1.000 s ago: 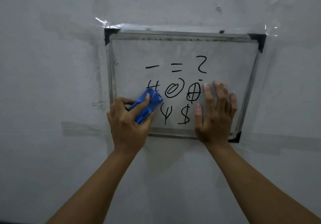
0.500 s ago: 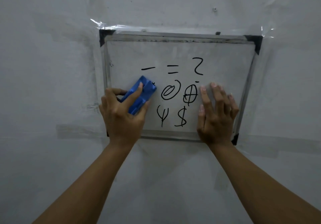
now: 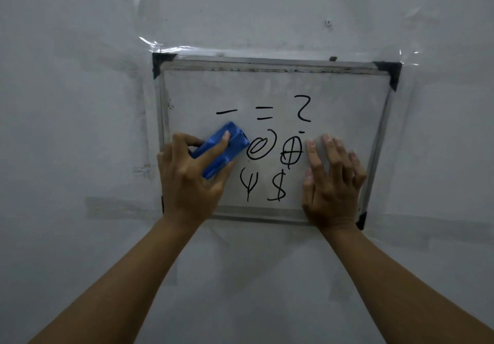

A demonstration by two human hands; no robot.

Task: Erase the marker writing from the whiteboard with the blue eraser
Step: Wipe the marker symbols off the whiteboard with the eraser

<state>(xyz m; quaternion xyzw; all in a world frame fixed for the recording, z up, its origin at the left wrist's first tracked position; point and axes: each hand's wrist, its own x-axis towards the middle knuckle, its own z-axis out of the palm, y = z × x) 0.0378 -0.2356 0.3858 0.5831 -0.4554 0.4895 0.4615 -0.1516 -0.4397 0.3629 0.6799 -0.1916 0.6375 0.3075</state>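
Observation:
A small metal-framed whiteboard [image 3: 347,98] hangs taped to a grey wall. Black marker writing [image 3: 263,114] covers its middle: a dash, an equals sign and a 2-like mark on top, a spiral and a crossed circle below, then a psi-like mark and a dollar sign. My left hand [image 3: 187,183] grips the blue eraser [image 3: 222,148], pressed slantwise on the board just left of the spiral. My right hand [image 3: 331,183] lies flat, fingers spread, on the board's lower right part, beside the dollar sign.
Clear tape [image 3: 171,48] and black corner caps [image 3: 390,72] fix the board to the wall. A small screw [image 3: 328,22] sits in the wall above the board. Old tape strips [image 3: 115,207] mark the wall at lower left.
The hash-like mark at the left of the middle row is gone under the eraser. My left hand has slid the eraser up and slightly right. My right hand has stayed flat.

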